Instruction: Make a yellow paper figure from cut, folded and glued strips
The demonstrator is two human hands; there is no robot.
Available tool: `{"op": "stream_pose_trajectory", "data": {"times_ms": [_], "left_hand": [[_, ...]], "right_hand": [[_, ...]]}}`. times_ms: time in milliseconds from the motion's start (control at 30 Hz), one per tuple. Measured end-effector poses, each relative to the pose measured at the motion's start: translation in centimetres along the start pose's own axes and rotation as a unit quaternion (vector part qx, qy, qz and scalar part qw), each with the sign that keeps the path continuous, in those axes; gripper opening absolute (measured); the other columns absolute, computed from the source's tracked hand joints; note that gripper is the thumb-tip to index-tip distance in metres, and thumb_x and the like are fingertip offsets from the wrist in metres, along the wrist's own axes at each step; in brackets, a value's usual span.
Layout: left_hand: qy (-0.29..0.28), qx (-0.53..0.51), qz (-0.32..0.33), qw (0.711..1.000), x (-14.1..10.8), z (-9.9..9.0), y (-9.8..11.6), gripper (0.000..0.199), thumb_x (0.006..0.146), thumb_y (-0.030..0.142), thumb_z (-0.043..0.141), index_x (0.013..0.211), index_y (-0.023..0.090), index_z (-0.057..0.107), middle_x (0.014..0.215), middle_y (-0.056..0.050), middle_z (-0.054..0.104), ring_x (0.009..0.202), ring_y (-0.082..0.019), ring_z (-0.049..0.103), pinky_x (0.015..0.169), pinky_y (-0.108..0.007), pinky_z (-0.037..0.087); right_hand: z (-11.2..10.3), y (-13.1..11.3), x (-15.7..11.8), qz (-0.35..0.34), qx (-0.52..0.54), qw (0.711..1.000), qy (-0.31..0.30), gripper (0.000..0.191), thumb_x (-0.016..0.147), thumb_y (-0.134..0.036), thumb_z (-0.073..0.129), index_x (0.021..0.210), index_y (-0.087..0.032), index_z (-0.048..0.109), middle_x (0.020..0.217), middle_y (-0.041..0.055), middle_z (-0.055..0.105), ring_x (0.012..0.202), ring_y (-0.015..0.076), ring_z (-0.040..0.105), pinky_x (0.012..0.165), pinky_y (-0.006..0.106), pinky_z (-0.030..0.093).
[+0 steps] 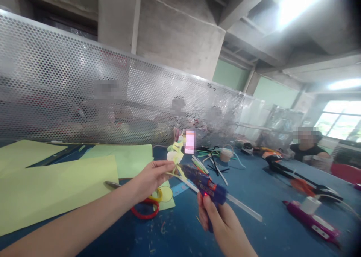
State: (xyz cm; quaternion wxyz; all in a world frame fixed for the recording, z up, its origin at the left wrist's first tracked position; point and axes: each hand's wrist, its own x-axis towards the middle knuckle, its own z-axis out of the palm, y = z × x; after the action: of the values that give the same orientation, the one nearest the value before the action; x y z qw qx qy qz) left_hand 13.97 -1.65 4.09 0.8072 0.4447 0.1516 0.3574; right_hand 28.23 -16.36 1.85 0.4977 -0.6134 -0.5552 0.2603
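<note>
My left hand (159,173) pinches a pale yellow-green paper piece (177,158) with a thin strip, near the middle of the view. Fingers of my right hand (216,215) are wrapped round the handle of a blue glue gun (208,185), whose red light shows. The gun's nozzle is close to the paper by my left fingertips; whether they touch is unclear. A clear glue stick (245,208) juts from the gun's back. Below my left hand lie scissors with red and yellow handles (145,212), beside a small yellow-green paper with a round shape (166,193).
Large yellow-green sheets (70,185) cover the table's left side. Behind my hands are a lit phone (190,141), several sticks (222,172) and a small bucket (226,154). A purple power strip (313,223) lies right; a person (307,148) sits beyond. A perforated metal screen (113,87) stands behind.
</note>
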Motion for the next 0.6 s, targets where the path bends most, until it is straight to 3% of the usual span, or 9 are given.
{"op": "stream_pose_trajectory", "data": {"times_ms": [600], "left_hand": [[0.012, -0.006, 0.0, 1.0, -0.05, 0.13, 0.1, 0.012, 0.058, 0.017, 0.079, 0.067, 0.014, 0.071, 0.07, -0.005, 0.069, 0.075, -0.015, 0.063, 0.084, -0.028, 0.042]], "right_hand": [[0.09, -0.37, -0.09, 0.013, -0.017, 0.999, 0.035, 0.05, 0.083, -0.062, 0.036, 0.057, -0.02, 0.041, 0.05, -0.0027, 0.041, 0.05, 0.012, 0.04, 0.051, 0.025, 0.029]]}}
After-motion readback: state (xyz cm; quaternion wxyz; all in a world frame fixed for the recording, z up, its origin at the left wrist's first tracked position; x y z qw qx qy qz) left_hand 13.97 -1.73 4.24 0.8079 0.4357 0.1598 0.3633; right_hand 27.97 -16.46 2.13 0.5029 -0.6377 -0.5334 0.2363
